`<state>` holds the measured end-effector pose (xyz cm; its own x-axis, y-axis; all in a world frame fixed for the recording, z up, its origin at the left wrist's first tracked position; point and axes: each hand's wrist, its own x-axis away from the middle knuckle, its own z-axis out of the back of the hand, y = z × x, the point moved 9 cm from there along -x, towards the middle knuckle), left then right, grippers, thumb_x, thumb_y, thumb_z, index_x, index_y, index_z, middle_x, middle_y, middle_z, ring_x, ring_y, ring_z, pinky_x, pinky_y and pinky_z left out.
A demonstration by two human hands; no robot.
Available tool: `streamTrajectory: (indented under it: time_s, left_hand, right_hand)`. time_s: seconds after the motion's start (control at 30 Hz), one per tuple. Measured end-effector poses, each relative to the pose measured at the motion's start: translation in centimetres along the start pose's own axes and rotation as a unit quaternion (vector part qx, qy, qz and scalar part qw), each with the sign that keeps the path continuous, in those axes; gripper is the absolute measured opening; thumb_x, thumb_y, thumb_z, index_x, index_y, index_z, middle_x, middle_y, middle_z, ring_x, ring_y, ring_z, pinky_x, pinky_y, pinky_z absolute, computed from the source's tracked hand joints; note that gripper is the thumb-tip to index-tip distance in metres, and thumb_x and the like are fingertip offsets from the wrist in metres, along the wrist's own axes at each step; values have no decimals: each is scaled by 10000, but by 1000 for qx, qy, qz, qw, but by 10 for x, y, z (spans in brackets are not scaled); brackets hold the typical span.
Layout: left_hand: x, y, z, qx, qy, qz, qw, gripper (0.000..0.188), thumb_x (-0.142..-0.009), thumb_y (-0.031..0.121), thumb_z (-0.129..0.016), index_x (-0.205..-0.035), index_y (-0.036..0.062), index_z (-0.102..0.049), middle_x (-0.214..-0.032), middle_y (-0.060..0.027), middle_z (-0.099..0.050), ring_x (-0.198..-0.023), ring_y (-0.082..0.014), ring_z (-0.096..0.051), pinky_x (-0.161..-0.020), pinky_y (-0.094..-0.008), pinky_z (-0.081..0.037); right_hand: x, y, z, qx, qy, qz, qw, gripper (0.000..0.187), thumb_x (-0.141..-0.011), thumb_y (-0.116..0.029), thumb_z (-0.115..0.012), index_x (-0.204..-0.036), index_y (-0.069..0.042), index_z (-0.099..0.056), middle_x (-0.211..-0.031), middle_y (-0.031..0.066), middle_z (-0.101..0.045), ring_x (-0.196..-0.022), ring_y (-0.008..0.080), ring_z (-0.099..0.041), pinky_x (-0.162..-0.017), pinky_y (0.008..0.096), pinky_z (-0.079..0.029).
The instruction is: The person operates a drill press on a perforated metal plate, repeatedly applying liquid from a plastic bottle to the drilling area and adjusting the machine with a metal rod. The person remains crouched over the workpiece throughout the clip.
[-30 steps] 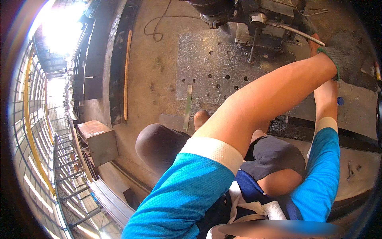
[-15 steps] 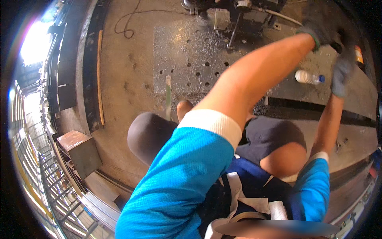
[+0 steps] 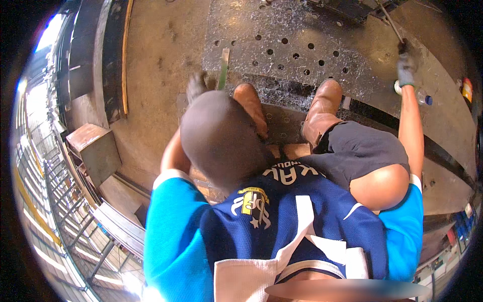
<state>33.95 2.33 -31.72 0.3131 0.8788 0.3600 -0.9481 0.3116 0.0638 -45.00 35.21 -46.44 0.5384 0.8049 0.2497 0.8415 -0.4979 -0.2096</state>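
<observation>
At the upper right my right hand [image 3: 405, 70], in a grey glove, is closed around the dark end of a thin metal lever [image 3: 392, 21]. The lever slants up out of the picture. Beside my left knee, my left hand [image 3: 196, 88] is also gloved and smeared by motion; its fingers cannot be made out. A flat green metal strip [image 3: 224, 69] lies close to it, on the edge of a metal plate [image 3: 231, 25] with several round holes and scattered shavings. My right forearm partly covers a plastic bottle [image 3: 398, 87] with a blue cap.
An orange-labelled container [image 3: 467, 90] stands at the far right. My brown boots [image 3: 324, 103] rest at the plate's near side. A metal box [image 3: 93, 148] is at the left, past a long wooden strip [image 3: 126, 60]. Dark machine parts [image 3: 342, 9] are at the top.
My left hand has swung from the upper right down to beside my left knee. My right hand has moved left onto the lever. The view has shifted, and both boots now show.
</observation>
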Motion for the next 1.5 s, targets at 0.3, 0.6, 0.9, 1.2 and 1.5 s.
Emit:
streamTrajectory:
  time_s: [0.3, 0.6, 0.9, 1.2, 1.5]
  left_hand:
    - [36, -71, -118, -7, -35, 129, 991, 479, -984, 451, -633, -1347, 140, -608, -1234, -211, -684, -1138, -425, -661, -932, -513, -529]
    - [-85, 19, 48, 80, -10, -44, 996, 368, -1037, 370, -520, -1246, 76, -593, -1095, -282, -711, -1049, -473, -688, -870, -534, -533]
    - [-154, 261, 7, 571, -53, -47, 818, 298, -1054, 363, -531, -1082, 67, -548, -844, -150, -665, -697, -266, -696, -615, -425, -551]
    - [-144, 274, -27, 414, -36, -8, 909, 311, -999, 279, -512, -1154, 21, -591, -966, -267, -727, -933, -486, -703, -805, -533, -541]
    - [-179, 102, -25, 470, 151, 295, 818, 397, -973, 310, -545, -1183, -5, -664, -1080, -294, -732, -1058, -461, -707, -889, -537, -542]
  right_hand:
    - [-16, 65, 45, -321, -130, -146, 927, 424, -1049, -227, -496, -1417, -42, -598, -1304, 129, -689, -1139, 251, -676, -974, 350, -548]
    - [-17, 140, 38, -490, -158, -208, 831, 402, -990, -328, -515, -1292, -131, -693, -1285, 130, -715, -1158, 341, -686, -986, 454, -540]
    - [-14, 161, 53, -336, -123, -84, 930, 468, -863, -432, -670, -1235, -150, -701, -1181, 72, -734, -1003, 228, -688, -671, 343, -574]
    - [-23, 161, 70, -241, 30, 41, 969, 499, -908, -543, -621, -1228, -163, -670, -1193, 51, -713, -1000, 227, -683, -671, 355, -587]
    - [-16, 166, 47, -610, -157, -240, 738, 402, -959, -513, -547, -1108, -155, -652, -1029, 37, -672, -913, 202, -626, -720, 362, -562]
